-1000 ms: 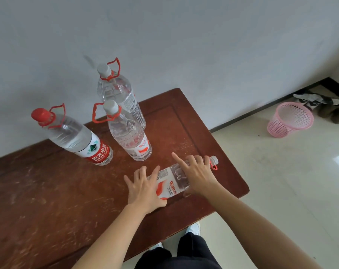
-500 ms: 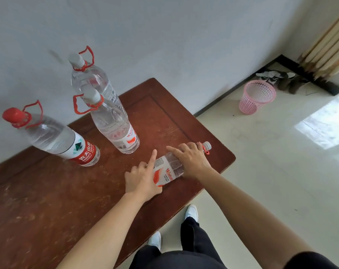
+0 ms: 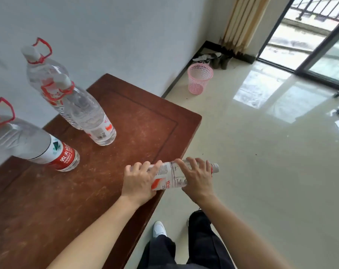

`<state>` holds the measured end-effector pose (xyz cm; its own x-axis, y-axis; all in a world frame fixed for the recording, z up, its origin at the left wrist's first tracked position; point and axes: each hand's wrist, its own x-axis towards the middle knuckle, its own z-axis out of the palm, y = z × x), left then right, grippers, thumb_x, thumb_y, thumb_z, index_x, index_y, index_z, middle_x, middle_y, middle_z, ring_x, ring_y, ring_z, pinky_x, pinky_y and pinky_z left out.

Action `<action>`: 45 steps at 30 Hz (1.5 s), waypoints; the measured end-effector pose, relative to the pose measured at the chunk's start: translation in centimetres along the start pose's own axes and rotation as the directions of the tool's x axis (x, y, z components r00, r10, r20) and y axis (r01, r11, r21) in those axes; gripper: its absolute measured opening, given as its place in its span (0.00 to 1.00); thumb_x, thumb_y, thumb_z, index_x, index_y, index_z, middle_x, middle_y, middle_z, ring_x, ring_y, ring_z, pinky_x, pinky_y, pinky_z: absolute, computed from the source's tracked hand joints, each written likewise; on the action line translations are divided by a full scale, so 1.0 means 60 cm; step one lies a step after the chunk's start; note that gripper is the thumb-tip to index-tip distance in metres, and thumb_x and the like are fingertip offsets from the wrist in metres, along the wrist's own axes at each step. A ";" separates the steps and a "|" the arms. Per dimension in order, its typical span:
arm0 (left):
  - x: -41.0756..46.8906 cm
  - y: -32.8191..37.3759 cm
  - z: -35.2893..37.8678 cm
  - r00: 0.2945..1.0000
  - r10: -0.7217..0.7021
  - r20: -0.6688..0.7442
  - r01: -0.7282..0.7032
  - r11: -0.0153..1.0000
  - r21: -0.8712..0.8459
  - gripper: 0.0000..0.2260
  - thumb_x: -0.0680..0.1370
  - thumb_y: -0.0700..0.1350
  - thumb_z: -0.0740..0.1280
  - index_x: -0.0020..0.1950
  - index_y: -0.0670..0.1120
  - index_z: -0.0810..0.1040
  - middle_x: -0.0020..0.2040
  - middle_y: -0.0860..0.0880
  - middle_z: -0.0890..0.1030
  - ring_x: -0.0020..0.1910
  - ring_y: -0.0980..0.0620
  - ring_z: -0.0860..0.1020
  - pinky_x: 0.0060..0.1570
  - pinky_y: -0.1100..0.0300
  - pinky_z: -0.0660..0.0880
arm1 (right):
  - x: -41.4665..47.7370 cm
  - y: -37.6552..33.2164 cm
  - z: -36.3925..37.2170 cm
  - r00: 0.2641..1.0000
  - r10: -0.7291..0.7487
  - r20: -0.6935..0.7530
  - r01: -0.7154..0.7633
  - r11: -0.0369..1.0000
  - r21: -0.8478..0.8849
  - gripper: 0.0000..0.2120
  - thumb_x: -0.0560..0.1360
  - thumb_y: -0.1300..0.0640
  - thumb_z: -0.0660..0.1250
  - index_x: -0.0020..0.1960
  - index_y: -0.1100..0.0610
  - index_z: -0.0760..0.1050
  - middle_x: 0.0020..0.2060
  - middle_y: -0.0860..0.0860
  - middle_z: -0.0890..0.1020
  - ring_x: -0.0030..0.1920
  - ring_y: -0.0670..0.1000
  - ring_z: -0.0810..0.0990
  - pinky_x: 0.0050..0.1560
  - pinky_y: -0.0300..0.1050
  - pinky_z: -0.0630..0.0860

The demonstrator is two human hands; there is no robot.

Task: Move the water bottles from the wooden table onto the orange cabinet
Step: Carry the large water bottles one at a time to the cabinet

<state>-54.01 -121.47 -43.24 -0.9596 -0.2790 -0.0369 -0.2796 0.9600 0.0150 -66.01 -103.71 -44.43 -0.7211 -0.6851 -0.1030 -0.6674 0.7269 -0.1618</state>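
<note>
A small clear water bottle (image 3: 171, 177) with a red-and-white label lies sideways at the wooden table's (image 3: 137, 117) right edge, its white cap out over the floor. My left hand (image 3: 138, 180) grips its base end and my right hand (image 3: 196, 178) grips its neck end. Three big bottles stand on the table: one with a white cap and red handle (image 3: 91, 117), another behind it near the wall (image 3: 42, 70), and one with a red label (image 3: 48, 150) at the left. No orange cabinet is in view.
A pink mesh basket (image 3: 199, 78) stands on the tiled floor by the wall, with shoes (image 3: 213, 59) behind it. A curtain (image 3: 242, 22) and a glass sliding door (image 3: 320, 45) are at the far right. My legs and a white shoe (image 3: 159, 229) are below.
Both hands have closed around the small bottle and carried it right to the table's edge. The view has swung right, showing the door and more floor.
</note>
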 end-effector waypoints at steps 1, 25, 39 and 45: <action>-0.006 0.006 -0.001 1.000 0.026 -0.002 -0.026 1.000 -0.014 0.35 0.65 0.63 0.73 0.70 0.54 0.72 0.50 0.50 0.79 0.43 0.44 0.77 0.44 0.50 0.69 | -0.016 0.003 0.003 1.000 0.026 -0.012 -0.026 1.000 -0.007 0.43 0.58 0.55 0.80 0.69 0.39 0.67 0.60 0.48 0.76 0.61 0.60 0.75 0.66 0.68 0.70; -0.235 0.920 -0.412 0.280 0.742 -0.610 -0.873 0.461 0.161 0.38 0.67 0.57 0.78 0.75 0.51 0.70 0.63 0.43 0.78 0.59 0.37 0.76 0.57 0.38 0.69 | -0.936 0.432 -0.419 0.303 0.436 -0.847 -0.793 0.609 0.030 0.46 0.58 0.57 0.83 0.73 0.46 0.68 0.66 0.57 0.75 0.67 0.63 0.71 0.73 0.72 0.58; -0.543 1.564 -0.442 -0.246 0.752 -0.612 -0.967 -0.145 0.210 0.41 0.65 0.58 0.79 0.74 0.52 0.69 0.63 0.42 0.79 0.59 0.36 0.77 0.57 0.37 0.69 | -1.509 0.644 -0.407 -0.155 0.452 -0.878 -0.986 -0.021 0.163 0.46 0.62 0.51 0.84 0.76 0.46 0.66 0.69 0.56 0.71 0.71 0.61 0.68 0.76 0.67 0.54; -0.705 1.816 -0.440 -0.404 0.665 -0.628 -0.900 -0.412 0.143 0.40 0.65 0.56 0.79 0.74 0.53 0.69 0.63 0.43 0.79 0.59 0.36 0.77 0.57 0.36 0.71 | -1.739 0.689 -0.434 -0.262 0.452 -0.852 -0.950 -0.276 0.146 0.48 0.61 0.51 0.85 0.76 0.45 0.67 0.69 0.56 0.72 0.72 0.60 0.68 0.76 0.67 0.52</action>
<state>-44.73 -5.74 -13.68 0.1825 0.7359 0.6521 0.9832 -0.1410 -0.1161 -23.17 -0.94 -14.83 -0.2709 0.5493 0.7905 0.8964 0.4433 -0.0008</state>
